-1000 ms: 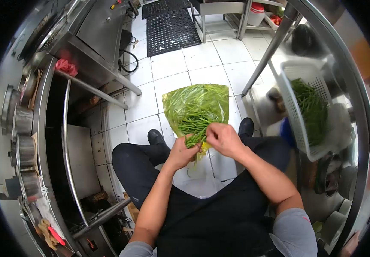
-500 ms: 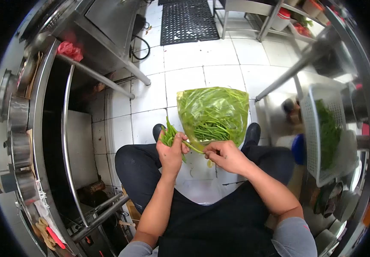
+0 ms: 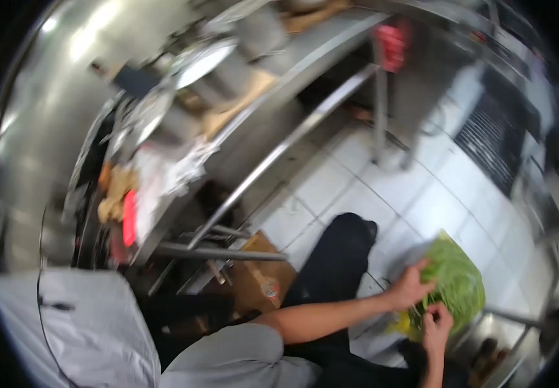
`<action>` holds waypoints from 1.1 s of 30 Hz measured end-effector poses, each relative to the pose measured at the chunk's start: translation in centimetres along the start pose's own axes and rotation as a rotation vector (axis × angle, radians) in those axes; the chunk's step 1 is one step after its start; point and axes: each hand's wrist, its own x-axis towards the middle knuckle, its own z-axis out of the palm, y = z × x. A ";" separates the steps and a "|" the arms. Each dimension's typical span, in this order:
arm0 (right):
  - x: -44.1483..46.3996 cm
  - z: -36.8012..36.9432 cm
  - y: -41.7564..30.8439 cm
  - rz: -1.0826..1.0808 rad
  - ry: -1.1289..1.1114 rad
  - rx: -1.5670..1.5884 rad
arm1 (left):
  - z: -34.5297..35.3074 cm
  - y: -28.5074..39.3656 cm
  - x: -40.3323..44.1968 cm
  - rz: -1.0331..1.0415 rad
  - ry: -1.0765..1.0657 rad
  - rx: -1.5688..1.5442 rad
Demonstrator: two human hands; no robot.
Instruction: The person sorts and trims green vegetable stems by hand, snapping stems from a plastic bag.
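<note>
A clear plastic bag full of long, thin green beans (image 3: 460, 281) stands on the floor at the lower right, beyond both hands. My left hand (image 3: 410, 289) is at the bag's near left side, its fingers curled around green beans that barely stand out against the green behind. Just below it, my right hand (image 3: 437, 321) is closed in a pinch in front of the bag. Whatever sits between its fingertips is too blurred to make out. Something yellow (image 3: 401, 322) shows under my left wrist.
A steel counter with metal pots (image 3: 205, 71) runs along the left, with a bar rail (image 3: 286, 152) below it. A cardboard box (image 3: 263, 275) lies near my leg. A red plastic bag (image 3: 391, 48) hangs at the back. A black mat (image 3: 496, 132) lies on the tiles.
My view has swung left and tilted, so the bag and both hands now appear at the lower right. The counter fills more of the picture. The hands remain close together by the bag.
</note>
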 end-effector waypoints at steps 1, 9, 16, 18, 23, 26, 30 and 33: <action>0.2 0.1 1.4 0.009 0.059 0.078 | 0.5 -1.0 0.2 0.047 0.043 0.037; 2.6 -2.0 2.4 -0.050 0.117 -0.267 | 0.5 -2.6 0.3 0.228 0.112 0.088; 2.5 -2.7 2.0 -0.058 -0.013 -0.592 | -2.7 3.5 0.5 -0.351 -0.037 -0.270; 3.1 -2.7 5.5 -0.350 0.035 -0.653 | 0.5 -4.4 2.5 0.216 0.116 -0.068; 3.3 -2.8 2.9 -0.112 -0.066 -0.552 | -1.9 -1.9 1.2 0.100 -0.032 0.097; 2.0 -2.9 0.5 -0.146 -0.069 -0.555 | -1.9 -5.5 1.5 0.226 0.208 0.137; 1.4 -2.6 0.8 -0.263 -0.050 -0.454 | -4.7 -1.9 -1.5 0.237 0.152 0.161; 1.7 -2.9 1.0 -0.273 -0.084 -0.440 | -5.9 2.8 -5.4 0.121 0.035 0.212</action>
